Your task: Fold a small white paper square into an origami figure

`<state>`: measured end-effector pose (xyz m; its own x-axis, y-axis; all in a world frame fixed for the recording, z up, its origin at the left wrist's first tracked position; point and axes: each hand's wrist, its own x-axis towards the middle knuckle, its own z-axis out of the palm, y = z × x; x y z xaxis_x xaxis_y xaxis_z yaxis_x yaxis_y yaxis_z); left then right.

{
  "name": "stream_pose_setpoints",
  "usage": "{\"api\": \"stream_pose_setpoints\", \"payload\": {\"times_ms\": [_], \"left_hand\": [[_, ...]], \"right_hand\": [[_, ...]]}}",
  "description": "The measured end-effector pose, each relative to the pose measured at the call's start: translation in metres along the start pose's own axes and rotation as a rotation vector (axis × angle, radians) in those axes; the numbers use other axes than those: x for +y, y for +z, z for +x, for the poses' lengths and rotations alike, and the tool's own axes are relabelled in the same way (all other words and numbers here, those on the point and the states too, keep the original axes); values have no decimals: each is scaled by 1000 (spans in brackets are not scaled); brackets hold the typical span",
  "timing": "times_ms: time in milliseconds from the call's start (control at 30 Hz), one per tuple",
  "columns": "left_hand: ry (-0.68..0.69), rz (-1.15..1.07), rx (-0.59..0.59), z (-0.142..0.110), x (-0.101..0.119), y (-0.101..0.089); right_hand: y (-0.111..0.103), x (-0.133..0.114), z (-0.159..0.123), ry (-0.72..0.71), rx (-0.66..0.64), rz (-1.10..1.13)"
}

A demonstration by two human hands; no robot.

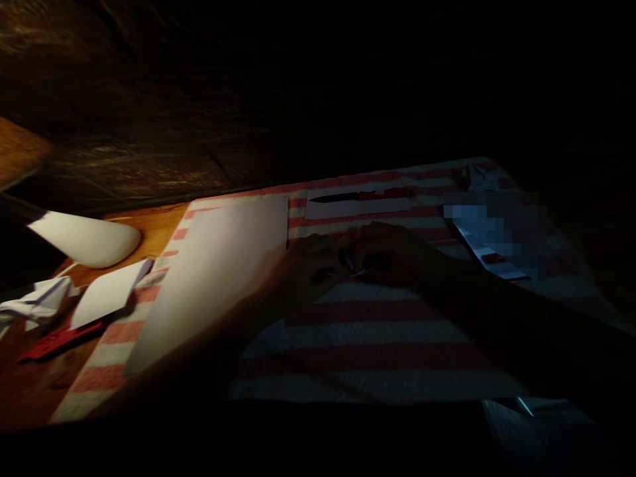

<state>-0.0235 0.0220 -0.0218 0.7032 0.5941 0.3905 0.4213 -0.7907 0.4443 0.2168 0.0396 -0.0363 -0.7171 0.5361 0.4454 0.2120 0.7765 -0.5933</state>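
The scene is very dark. My left hand (pixel 311 268) and my right hand (pixel 387 255) meet over a red-and-white striped cloth (pixel 368 344). Both have their fingers curled together around a small pale piece (pixel 358 271), perhaps paper, that I cannot make out clearly. A large white sheet (pixel 213 271) lies just left of my left hand, partly under my forearm. Beyond the hands, a knife with a dark blade and red handle (pixel 360 195) rests on a small white sheet (pixel 358 207).
A white lamp head (pixel 87 238) shines at the left on the wooden table (pixel 154 228). Below it lie a smaller white sheet (pixel 106 291), crumpled paper (pixel 34 301) and a red scrap (pixel 54 341). A white strip with a red mark (pixel 489 255) lies at the right.
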Motion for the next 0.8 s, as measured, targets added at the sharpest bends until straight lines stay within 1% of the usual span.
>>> {"api": "stream_pose_setpoints", "payload": {"times_ms": [167, 333, 633, 800], "left_hand": [[28, -19, 11, 0, -1, 0], [43, -37, 18, -2, -1, 0], [7, 14, 6, -1, 1, -1], [12, 14, -16, -2, 1, -1]], "right_hand": [[0, -1, 0, -17, 18, 61], [-1, -3, 0, -33, 17, 58], [-2, -3, 0, 6, -10, 63], [-2, -3, -1, -4, -15, 48]]}}
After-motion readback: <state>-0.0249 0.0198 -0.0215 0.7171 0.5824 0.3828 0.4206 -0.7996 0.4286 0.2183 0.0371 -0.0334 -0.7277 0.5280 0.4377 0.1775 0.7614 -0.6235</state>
